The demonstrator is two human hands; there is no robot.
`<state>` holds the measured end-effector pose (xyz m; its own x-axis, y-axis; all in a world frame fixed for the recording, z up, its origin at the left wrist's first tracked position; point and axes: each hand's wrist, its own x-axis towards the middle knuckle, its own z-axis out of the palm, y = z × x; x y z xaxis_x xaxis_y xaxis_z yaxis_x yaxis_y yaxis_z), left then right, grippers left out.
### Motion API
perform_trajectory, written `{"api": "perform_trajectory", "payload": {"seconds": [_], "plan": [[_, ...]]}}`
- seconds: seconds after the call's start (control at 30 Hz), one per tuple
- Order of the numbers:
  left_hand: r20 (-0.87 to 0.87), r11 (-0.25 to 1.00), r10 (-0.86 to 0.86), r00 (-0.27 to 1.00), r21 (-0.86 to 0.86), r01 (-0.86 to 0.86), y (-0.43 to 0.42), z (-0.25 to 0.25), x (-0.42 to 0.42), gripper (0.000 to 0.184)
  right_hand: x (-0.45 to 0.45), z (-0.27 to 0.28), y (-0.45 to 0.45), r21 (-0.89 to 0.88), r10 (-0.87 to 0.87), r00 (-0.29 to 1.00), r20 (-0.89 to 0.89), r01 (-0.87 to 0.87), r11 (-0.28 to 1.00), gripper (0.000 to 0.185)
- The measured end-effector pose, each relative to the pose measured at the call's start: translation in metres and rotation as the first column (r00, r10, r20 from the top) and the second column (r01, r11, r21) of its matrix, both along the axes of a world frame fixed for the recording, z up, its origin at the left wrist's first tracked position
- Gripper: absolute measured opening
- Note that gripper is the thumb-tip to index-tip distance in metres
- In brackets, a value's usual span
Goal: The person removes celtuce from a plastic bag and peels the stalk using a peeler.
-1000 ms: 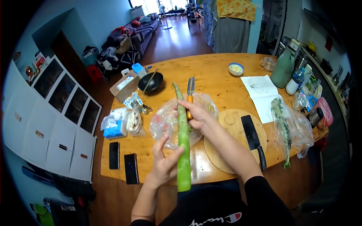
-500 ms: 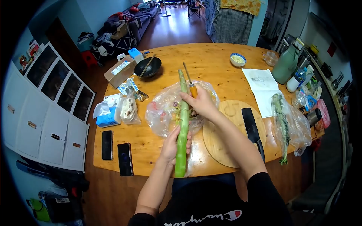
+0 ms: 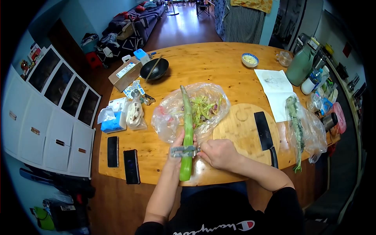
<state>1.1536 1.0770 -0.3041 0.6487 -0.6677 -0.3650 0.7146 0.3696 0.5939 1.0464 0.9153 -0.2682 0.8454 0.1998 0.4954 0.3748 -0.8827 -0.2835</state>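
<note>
A long green celtuce stem (image 3: 187,121) points away from me over the table, its near end bright green and its far tip paler. My left hand (image 3: 176,145) grips it from below and to the left, lower on the stem. Closed around the handle of a peeler (image 3: 184,151) is my right hand (image 3: 220,153); the metal head lies across the near part of the stem, and the handle is hidden in my fist. Beyond my hands a clear plastic bag (image 3: 164,115) is spread out, with green and purplish peelings (image 3: 206,109) on it.
Right of the bag, a round cutting board (image 3: 244,137) carries a black cleaver (image 3: 263,131). Leafy stalks (image 3: 294,121) in plastic lie farther right. Two phones (image 3: 132,166), a tissue pack (image 3: 113,122) and a black bowl (image 3: 154,70) are on the left. A small bowl (image 3: 250,60) stands at the back.
My right hand has come back toward me with the peeler, from the upper stem to its near part. The peelings on the bag are now uncovered.
</note>
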Motion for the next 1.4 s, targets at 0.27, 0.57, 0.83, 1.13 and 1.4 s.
{"api": "perform_trajectory", "payload": {"seconds": [0.27,0.57,0.83,1.13,1.4], "plan": [[0.096,0.995,-0.081,0.992,0.063,0.076,0.014,-0.010,-0.002,0.051,0.013,-0.003,-0.007,0.071,-0.014,0.992,-0.122,0.023,0.997,0.026],[0.023,0.992,-0.129,0.991,-0.004,0.130,0.024,-0.005,0.000,0.047,0.029,-0.010,-0.014,0.069,-0.081,0.988,-0.135,0.091,0.994,0.028],[0.077,0.992,-0.097,0.992,-0.069,0.102,0.024,0.002,0.001,0.041,0.055,-0.014,-0.024,0.086,-0.163,0.975,-0.152,0.177,0.980,0.029],[0.128,0.991,-0.134,0.983,0.015,0.133,0.032,0.012,0.006,0.030,0.078,-0.017,-0.033,0.080,-0.256,0.915,-0.310,0.294,0.952,0.036],[0.152,0.984,-0.171,0.974,0.075,0.161,0.039,0.010,-0.004,0.032,0.105,-0.019,-0.051,0.067,-0.386,0.820,-0.423,0.453,0.889,0.045]]}}
